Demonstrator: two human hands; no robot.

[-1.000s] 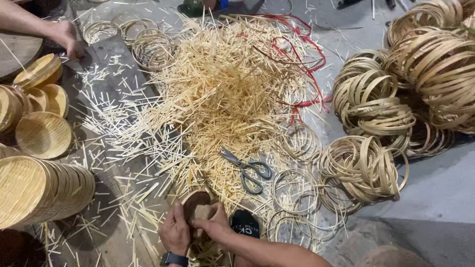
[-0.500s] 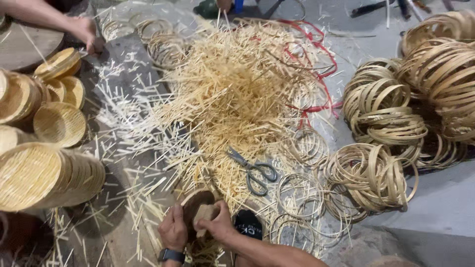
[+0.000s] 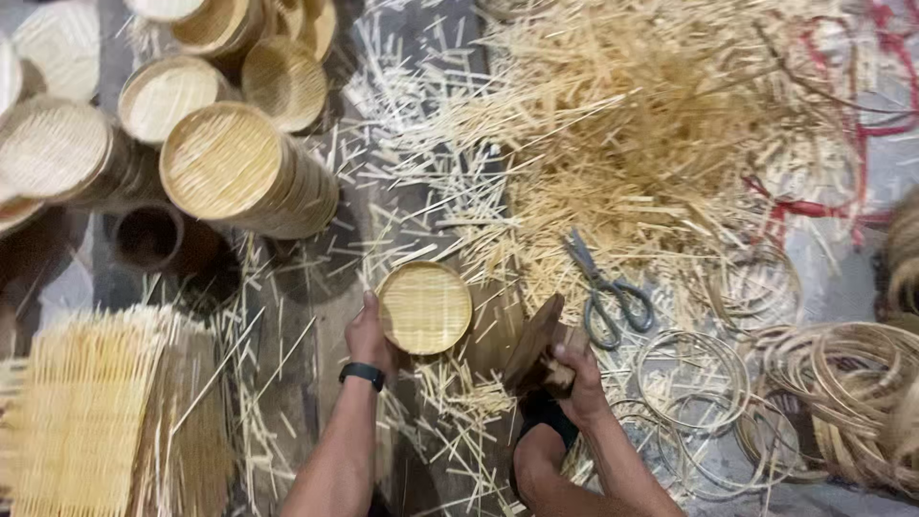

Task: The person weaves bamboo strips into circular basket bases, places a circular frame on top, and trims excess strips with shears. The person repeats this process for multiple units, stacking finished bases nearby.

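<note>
Left hand [image 3: 369, 337] grips the small round woven tray [image 3: 425, 307] at its left rim, thumb along the edge, fingers hidden behind it. Tray sits just right of that hand, flat face up toward the camera, low centre of frame, above a floor [image 3: 316, 316] littered with sticks. Round, so no long axis; weave lines run roughly left-right across the face. Pale bamboo, fine weave, thin hoop rim. Black wristband [image 3: 364, 374] on the left wrist.

Right hand [image 3: 572, 375] is closed around a dark wooden block [image 3: 536, 345], just right of the tray, not touching it. Block is wedge-like, smooth and brown, long axis tilted from lower left to upper right. Exact finger wrap: cannot tell, partly hidden.

Around it:
- Scissors [image 3: 603, 292] with grey handles lie on the floor just up-right of the block, blades pointing up-left, loops toward lower right.
- Big loose heap of bamboo splints [image 3: 632, 124] fills the upper centre and right, pale straw colour, thin flat sticks in all directions.
- Red cord [image 3: 814, 206] tangled through the heap's right side.
- Thin bamboo hoops [image 3: 708, 383] lie scattered lower right; thicker bundled rings at the right edge.
- Stacks of finished round trays [image 3: 239, 172] lie on their sides upper left, faces toward the camera.
- Square woven mats [image 3: 105, 412] are piled lower left, coarse open weave.
</note>
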